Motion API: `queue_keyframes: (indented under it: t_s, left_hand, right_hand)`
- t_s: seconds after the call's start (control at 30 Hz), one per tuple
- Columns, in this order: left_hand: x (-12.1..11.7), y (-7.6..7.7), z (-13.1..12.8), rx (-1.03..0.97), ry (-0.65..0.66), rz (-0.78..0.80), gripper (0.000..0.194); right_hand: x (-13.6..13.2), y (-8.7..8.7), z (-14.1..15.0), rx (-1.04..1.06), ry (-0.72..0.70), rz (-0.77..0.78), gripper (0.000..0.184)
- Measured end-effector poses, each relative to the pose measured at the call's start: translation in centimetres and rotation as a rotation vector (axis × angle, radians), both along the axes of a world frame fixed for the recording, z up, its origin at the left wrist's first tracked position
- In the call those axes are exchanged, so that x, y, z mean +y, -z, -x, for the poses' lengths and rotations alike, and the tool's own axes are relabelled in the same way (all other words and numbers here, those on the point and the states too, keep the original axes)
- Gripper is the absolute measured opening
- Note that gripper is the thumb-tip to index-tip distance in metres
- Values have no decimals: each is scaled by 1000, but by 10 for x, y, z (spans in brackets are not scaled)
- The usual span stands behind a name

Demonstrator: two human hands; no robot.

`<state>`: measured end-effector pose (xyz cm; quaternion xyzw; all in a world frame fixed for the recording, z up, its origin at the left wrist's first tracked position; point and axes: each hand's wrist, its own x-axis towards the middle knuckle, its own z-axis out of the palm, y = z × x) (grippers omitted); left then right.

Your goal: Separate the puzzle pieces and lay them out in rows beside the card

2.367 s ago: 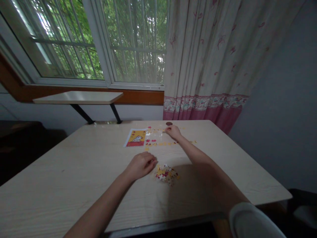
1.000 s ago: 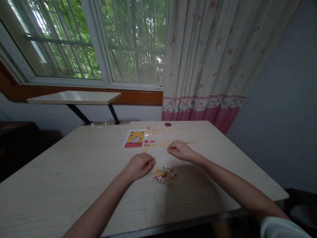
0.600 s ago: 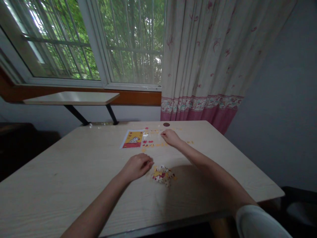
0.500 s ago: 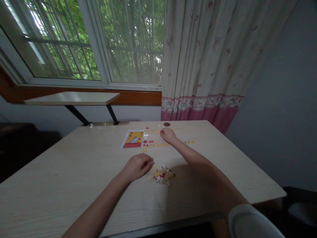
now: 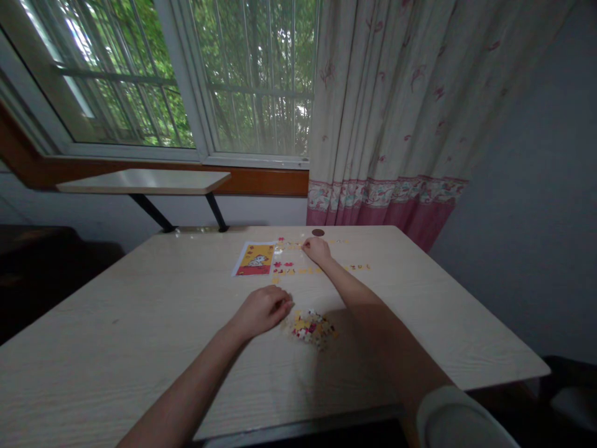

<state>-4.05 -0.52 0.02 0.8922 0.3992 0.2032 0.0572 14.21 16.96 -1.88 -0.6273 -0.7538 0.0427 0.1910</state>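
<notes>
Several small jigsaw puzzle pieces lie in a loose pile (image 5: 311,328) on the table, mixed yellow, white and dark pink. My left hand (image 5: 267,310) rests at the pile's left edge with its fingers curled; whatever they may hold is too small to name. Farther off, my right hand (image 5: 318,250) reaches to the upper row of puzzle pieces (image 5: 290,246), fingertips pinched together at the tabletop and the contents hidden. A lower row of yellow and red pieces (image 5: 308,270) runs below it. Left of both rows lies a picture sheet (image 5: 256,259) showing a white animal on yellow and red.
A dark round disc (image 5: 318,233) lies near the far edge of the pale wooden table (image 5: 140,336). At the back left a raised shelf (image 5: 149,180) stands on black legs. Behind are a barred window and a floral curtain (image 5: 373,124).
The whole view has shifted slightly. My right hand stays by the upper row and my left hand beside the pile, both with hardly any visible movement.
</notes>
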Motion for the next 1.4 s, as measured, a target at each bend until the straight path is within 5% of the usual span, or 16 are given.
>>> queue_keyframes:
  t_s: [0.63,0.83,1.1,1.4]
  left_hand:
    - [-1,-2,0,22,-7,13,24]
    - [-3,-5,-4,42,4,21,26]
    - [-6,-2,-10,50,56,40,21]
    - [-9,0,-19,85,101,39,23]
  right_hand:
    - [-7,-12,-4,66,-56,-47,22]
    - [-53,-25,-30,135,-249,-91,18]
    - [-144,-21,-66,180,-809,31,24]
    - [-157,-9,-59,131,-814,60,25]
